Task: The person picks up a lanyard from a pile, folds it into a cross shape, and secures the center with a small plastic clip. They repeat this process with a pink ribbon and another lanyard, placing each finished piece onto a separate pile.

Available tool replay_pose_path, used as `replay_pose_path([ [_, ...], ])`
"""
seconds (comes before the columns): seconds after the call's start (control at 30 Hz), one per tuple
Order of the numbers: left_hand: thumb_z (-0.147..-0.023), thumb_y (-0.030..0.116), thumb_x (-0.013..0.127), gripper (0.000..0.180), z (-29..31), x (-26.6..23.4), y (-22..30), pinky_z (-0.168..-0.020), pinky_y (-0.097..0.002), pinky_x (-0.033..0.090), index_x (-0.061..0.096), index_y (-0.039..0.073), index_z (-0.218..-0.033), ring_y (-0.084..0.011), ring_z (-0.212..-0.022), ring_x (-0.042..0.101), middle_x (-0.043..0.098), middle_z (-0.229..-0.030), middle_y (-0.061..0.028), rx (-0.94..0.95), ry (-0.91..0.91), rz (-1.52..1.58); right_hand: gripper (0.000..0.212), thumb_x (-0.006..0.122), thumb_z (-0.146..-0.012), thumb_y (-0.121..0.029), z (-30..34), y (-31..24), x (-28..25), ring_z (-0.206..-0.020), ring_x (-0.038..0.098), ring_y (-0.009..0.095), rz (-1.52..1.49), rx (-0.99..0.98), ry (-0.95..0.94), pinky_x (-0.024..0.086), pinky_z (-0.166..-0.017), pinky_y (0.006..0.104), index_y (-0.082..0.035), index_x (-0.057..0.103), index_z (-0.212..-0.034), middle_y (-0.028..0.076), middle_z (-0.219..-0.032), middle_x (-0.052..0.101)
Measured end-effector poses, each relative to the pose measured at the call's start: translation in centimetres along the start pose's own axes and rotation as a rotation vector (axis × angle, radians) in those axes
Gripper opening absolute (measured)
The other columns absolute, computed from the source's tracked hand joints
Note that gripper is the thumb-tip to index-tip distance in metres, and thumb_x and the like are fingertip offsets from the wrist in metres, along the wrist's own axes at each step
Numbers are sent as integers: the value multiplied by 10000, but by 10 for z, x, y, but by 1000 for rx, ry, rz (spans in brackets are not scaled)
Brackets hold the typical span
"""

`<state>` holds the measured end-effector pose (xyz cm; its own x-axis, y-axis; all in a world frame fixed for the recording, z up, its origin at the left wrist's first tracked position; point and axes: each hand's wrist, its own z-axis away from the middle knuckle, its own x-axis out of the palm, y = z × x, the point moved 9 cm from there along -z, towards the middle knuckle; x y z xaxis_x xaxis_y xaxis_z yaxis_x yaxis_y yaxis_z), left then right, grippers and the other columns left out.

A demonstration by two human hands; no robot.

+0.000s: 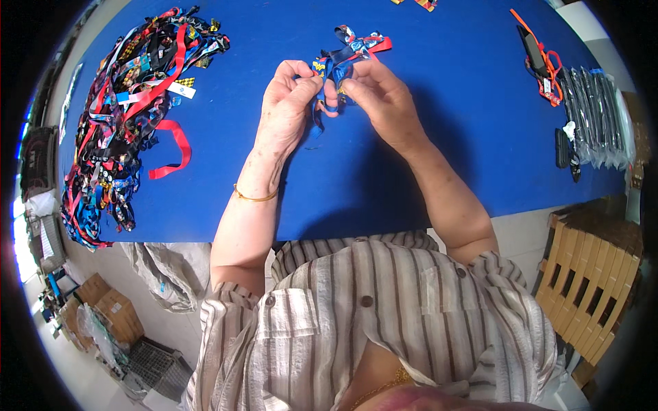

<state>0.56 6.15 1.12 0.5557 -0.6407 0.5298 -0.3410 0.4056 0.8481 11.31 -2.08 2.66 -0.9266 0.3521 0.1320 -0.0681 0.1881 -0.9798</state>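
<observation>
Both my hands meet above the blue table [343,171], pinching one printed fabric ribbon [356,48] in blue, red and yellow. My left hand [291,96] is closed, thumb against fingers, on the piece with yellow marks. On the other side my right hand [380,99] is closed with its thumb and forefinger on a blue part of the same ribbon. A short blue end hangs below the fingers, and a looped, bunched length with a red tip lies beyond them. The exact point of grip is partly hidden by the fingertips.
A large heap of mixed printed ribbons [130,109] covers the table's left side, a red strip [181,147] sticking out of it. At the right lie an orange cord [552,65] and a row of clear-wrapped dark packets [596,116]. Cardboard boxes [589,274] stand below right.
</observation>
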Motion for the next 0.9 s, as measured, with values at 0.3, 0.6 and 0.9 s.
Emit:
replay_pose_path([
  [0.3, -942, 7, 496, 176, 3, 12, -1, -751, -303, 533, 517, -18, -1115, -147, -778, 605, 610, -869, -76, -32, -61, -66, 60, 581, -966, -87, -1, -3, 2, -681, 539, 24, 45, -27, -67, 430, -592, 209, -31, 601, -977, -14, -802, 628],
  [0.6, -946, 84, 606, 194, 14, 27, 8, -670, -200, 447, 542, -7, -1104, -64, -779, 581, 652, -846, -43, -25, 23, -356, 54, 607, -929, -89, 1, -25, -5, -625, 532, 28, 476, -114, -63, 428, -552, 225, -47, 628, -903, -21, -729, 621],
  [0.9, -944, 52, 610, 115, 13, 27, 8, -648, -184, 437, 567, 26, -1047, -45, -721, 569, 638, -799, -9, -32, -79, -394, 198, 648, -941, -207, -3, -10, -17, -667, 546, 46, 230, 30, -25, 436, -597, 232, -15, 654, -892, -18, -717, 606],
])
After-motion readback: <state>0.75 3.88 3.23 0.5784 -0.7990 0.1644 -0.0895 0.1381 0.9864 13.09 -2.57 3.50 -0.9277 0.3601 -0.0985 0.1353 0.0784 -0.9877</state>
